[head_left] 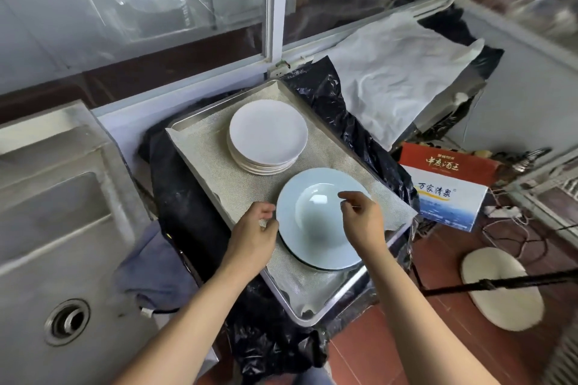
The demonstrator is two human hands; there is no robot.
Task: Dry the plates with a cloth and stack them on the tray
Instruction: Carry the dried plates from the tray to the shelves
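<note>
A pale blue deep plate [316, 228] lies on the mesh-lined metal tray [200, 147], at its near half. Behind it stands a stack of several white plates [268, 136]. My left hand [255, 234] is at the blue plate's left rim with its fingers loosely curled; whether it touches the rim is unclear. My right hand [362, 217] hovers over the plate's right side, fingers loosely curled, holding nothing that I can see. A bluish-grey cloth [150, 269] lies crumpled to the left of the tray, beside the sink.
A steel sink [56, 228] with a drain fills the left. Black plastic sheeting [337, 116] surrounds the tray. White paper [394, 72] lies behind it. A printed carton [447, 184], cables and a round pale disc [500, 287] sit on the red tiled floor at right.
</note>
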